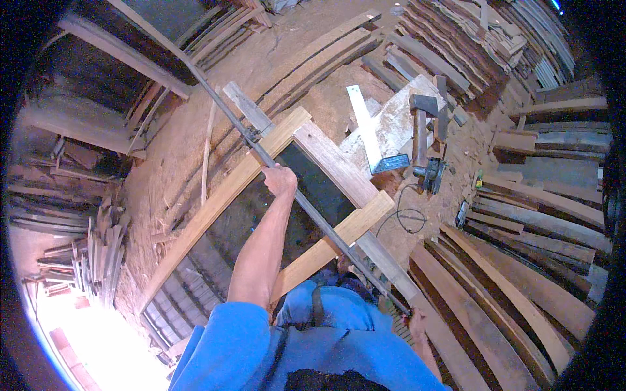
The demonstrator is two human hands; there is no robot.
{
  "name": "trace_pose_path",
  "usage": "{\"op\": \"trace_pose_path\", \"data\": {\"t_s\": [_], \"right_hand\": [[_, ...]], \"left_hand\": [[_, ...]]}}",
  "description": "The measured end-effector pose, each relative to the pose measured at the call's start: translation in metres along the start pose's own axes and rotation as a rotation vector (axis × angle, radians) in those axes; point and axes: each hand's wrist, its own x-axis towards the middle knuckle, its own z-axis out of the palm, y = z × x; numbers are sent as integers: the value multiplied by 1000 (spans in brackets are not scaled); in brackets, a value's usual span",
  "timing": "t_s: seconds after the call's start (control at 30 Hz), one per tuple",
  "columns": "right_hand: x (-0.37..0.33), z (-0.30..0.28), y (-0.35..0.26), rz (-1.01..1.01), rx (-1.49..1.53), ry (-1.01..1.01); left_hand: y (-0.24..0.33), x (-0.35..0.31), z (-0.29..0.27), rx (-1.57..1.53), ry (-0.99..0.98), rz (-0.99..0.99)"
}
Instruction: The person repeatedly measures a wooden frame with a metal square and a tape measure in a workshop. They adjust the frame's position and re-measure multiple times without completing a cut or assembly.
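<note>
A long metal bar clamp (316,218) lies slantwise across a wooden frame, from the far left down toward my right side. The frame has two pale yellow beams, a long one (215,208) and a nearer one (339,241), joined by a pinkish crosspiece (339,166). My left hand (280,181) is closed around the clamp's bar beside the long beam. The clamp's jaw (250,135) sits just outside that beam. My right hand (417,320) is at the near end of the clamp, its fingers small and partly hidden. Grey boards (248,107) (388,264) lie below the bar.
Beyond the crosspiece lie a try square (365,127) with a blue stock, a wooden mallet (422,124) and a dark tool (430,174) near a looped cable (411,218). Timber stacks (450,49) and long planks (502,280) line the right and far sides. Sawdust covers the ground (156,176).
</note>
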Motion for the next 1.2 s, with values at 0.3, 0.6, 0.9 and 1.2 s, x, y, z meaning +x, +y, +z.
{"op": "trace_pose_path", "data": {"t_s": [0.3,0.6,0.9,1.2], "right_hand": [[-13,11,-18,154,427,84],[-13,2,-10,41,253,130],[-4,2,13,350,913,-135],[-52,52,-33,-547,-134,518]], "left_hand": [[1,-5,1,-43,50,46],[2,-4,-2,-45,23,42],[1,-6,1,-64,7,43],[-4,4,6,-30,32,24]]}}
